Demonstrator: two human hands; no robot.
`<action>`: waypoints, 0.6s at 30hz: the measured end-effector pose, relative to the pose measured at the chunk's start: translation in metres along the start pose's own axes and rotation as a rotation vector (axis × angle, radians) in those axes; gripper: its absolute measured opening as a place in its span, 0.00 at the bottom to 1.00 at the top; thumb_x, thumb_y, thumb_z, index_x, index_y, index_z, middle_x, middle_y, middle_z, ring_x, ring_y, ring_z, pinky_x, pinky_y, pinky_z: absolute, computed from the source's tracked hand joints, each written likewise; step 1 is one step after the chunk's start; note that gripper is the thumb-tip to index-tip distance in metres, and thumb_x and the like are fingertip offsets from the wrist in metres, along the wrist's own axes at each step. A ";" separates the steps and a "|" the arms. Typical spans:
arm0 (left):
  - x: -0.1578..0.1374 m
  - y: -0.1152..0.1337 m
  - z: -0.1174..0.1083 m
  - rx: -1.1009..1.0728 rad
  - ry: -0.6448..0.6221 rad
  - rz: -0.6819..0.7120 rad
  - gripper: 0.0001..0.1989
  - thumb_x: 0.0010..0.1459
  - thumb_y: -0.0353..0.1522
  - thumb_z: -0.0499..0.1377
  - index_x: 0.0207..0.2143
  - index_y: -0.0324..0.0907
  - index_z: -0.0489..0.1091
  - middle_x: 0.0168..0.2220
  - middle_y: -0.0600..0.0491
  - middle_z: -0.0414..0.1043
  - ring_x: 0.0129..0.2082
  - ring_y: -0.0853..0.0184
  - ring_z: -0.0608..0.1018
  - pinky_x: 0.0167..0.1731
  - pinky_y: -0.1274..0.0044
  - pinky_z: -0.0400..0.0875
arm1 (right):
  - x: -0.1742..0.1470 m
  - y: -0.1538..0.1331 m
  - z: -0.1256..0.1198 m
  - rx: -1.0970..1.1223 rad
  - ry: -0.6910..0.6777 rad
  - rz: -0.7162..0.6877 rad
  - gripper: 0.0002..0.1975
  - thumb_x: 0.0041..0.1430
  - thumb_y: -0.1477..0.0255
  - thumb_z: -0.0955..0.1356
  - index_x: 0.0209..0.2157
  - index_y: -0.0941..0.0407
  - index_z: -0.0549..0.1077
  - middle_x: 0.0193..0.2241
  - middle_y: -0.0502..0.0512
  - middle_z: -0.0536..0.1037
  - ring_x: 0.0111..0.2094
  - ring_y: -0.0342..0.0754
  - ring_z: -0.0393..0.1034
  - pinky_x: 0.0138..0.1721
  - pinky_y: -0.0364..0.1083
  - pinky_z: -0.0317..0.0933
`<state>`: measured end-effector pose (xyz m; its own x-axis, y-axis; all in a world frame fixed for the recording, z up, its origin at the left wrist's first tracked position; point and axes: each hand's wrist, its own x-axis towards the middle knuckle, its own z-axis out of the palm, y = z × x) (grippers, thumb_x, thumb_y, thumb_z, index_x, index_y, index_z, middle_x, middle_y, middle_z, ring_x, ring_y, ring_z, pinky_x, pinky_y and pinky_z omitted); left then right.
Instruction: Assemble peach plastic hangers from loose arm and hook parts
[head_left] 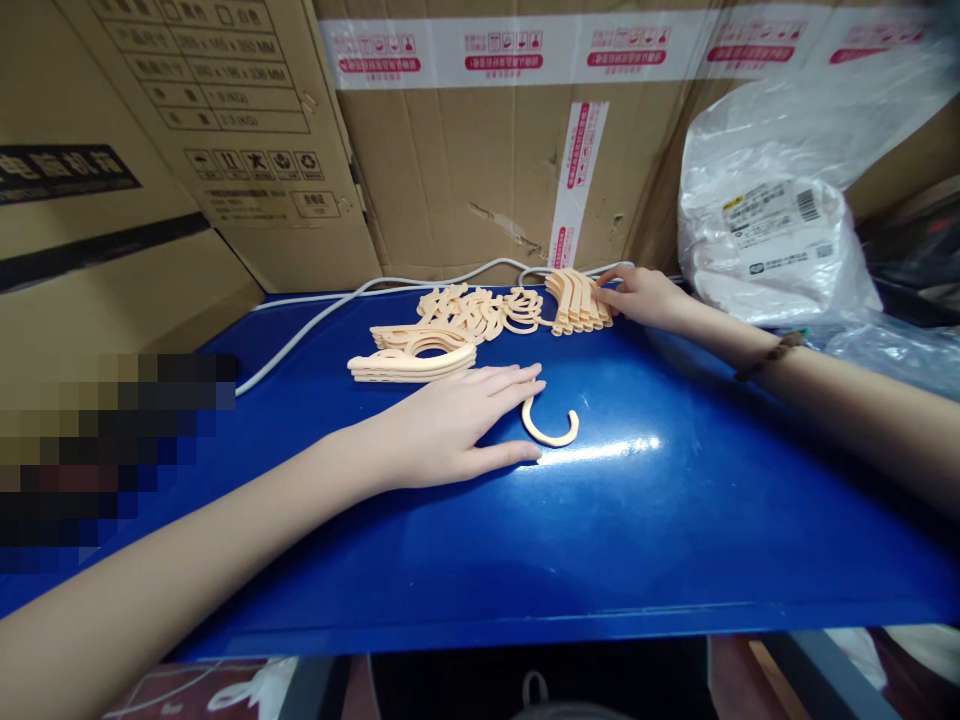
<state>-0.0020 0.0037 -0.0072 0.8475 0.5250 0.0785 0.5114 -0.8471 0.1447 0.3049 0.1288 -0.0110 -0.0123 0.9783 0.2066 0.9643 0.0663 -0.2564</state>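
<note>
My left hand lies palm down on the blue tabletop, fingers stretched out and thumb apart. From under its fingertips sticks out a cream plastic hanger hook, partly hidden by them. My right hand reaches to the back of the table, its thumb and fingertips bent at the right end of a row of curved cream hanger arms. Left of that row lies a cluster of hooks, with a heap of similar cream pieces beside it. Just beyond my left hand is a stack of curved hanger arms.
A white cable runs along the back and left of the blue table. Cardboard boxes stand behind and at the left. A clear plastic bag with a labelled package sits at the back right. A blurred-out patch covers the left side.
</note>
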 end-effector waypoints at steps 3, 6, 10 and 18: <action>0.000 0.000 0.000 -0.012 0.007 0.005 0.33 0.65 0.49 0.50 0.65 0.38 0.56 0.68 0.45 0.51 0.67 0.59 0.58 0.65 0.64 0.53 | 0.000 -0.001 0.000 0.013 -0.001 0.019 0.22 0.60 0.59 0.64 0.49 0.57 0.74 0.36 0.61 0.80 0.33 0.53 0.73 0.36 0.50 0.64; 0.000 0.000 -0.001 -0.015 0.006 0.004 0.33 0.65 0.49 0.51 0.65 0.38 0.56 0.67 0.44 0.51 0.67 0.58 0.58 0.65 0.63 0.53 | -0.002 -0.002 0.000 0.028 0.008 0.041 0.22 0.61 0.59 0.63 0.49 0.57 0.73 0.37 0.62 0.80 0.34 0.53 0.74 0.37 0.50 0.65; 0.000 0.001 -0.001 -0.011 -0.002 0.001 0.33 0.65 0.49 0.50 0.65 0.37 0.55 0.68 0.44 0.51 0.67 0.58 0.58 0.65 0.64 0.52 | -0.006 -0.008 -0.001 0.035 0.043 0.079 0.31 0.62 0.48 0.57 0.49 0.57 0.73 0.39 0.64 0.80 0.38 0.57 0.74 0.39 0.54 0.65; 0.000 0.001 -0.001 -0.020 -0.001 0.010 0.33 0.65 0.49 0.50 0.65 0.38 0.55 0.68 0.44 0.51 0.67 0.58 0.58 0.65 0.64 0.53 | -0.009 -0.017 -0.003 -0.026 0.028 0.120 0.38 0.53 0.41 0.60 0.50 0.56 0.74 0.45 0.67 0.78 0.46 0.64 0.72 0.42 0.57 0.64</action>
<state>-0.0015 0.0033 -0.0062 0.8528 0.5162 0.0789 0.4998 -0.8506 0.1631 0.2896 0.1181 -0.0061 0.1104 0.9731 0.2022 0.9649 -0.0562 -0.2564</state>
